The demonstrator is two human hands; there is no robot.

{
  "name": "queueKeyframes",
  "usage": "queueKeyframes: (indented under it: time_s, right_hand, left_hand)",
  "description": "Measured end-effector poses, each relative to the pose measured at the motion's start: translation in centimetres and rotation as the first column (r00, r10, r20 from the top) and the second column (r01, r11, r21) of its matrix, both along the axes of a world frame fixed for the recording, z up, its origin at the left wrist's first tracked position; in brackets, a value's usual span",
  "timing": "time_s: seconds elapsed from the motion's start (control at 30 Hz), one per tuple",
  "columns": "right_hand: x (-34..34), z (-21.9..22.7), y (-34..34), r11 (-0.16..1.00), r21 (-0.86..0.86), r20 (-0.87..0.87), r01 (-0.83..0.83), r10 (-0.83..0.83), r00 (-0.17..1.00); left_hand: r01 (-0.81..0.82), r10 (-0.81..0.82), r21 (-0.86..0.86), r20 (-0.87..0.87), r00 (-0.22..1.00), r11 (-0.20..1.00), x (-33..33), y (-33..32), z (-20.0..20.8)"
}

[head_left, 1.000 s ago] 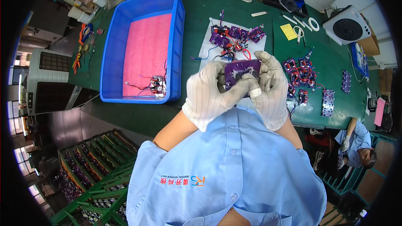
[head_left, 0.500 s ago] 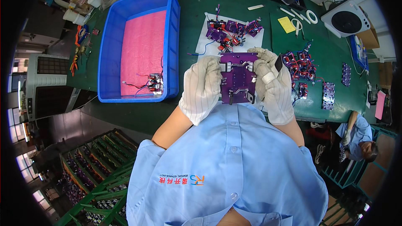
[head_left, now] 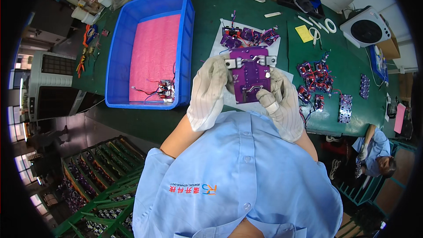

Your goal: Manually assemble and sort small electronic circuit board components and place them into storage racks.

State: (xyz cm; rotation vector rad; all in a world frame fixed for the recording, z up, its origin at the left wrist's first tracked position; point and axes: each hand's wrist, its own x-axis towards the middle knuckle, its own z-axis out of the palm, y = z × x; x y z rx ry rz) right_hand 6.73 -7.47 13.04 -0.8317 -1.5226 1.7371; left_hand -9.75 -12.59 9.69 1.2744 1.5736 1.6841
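Observation:
A purple circuit board [head_left: 250,78] with bent metal strips across it is held up in front of my chest. My left hand [head_left: 209,90], in a striped white glove, grips its left edge with the fingers curled behind. At the lower right edge and corner, my right hand [head_left: 282,105] closes on the same board, thumb on the facing side. White tape or a band wraps the right thumb. Beyond the board, several purple boards with wires [head_left: 251,36] lie on a white sheet [head_left: 216,46].
To the left stands a blue bin [head_left: 190,48] with a pink liner [head_left: 154,53] and one wired board [head_left: 166,90] inside. More wired boards [head_left: 316,77] and bare purple boards [head_left: 345,108] lie on the green table to the right. A fan-like round device [head_left: 365,31] sits at the far right; a co-worker [head_left: 374,150] sits below.
My right hand has slid down to the board's lower right corner, baring its upper right metal bracket. The board is tilted slightly and sits a little higher. The dark piece by my right fingers no longer shows.

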Motion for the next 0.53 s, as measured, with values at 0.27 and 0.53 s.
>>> queueKeyframes:
  time_s: [0.27, 0.53]
  right_hand:
    - [0.6, -0.5, -0.1, 0.995, 0.088, -0.040, 0.041, -0.038, 0.998]
    - [1.2, -1.4, 0.0, 0.967, -0.249, -0.090, 0.058, -0.083, 0.992]
  left_hand:
    - [0.182, -0.180, -0.291, 0.033, 0.983, 0.939, 1.7, -1.2, 2.6]
    - [0.192, -0.213, -0.109, -0.234, 0.949, 0.975, 0.4, -1.8, 1.1]
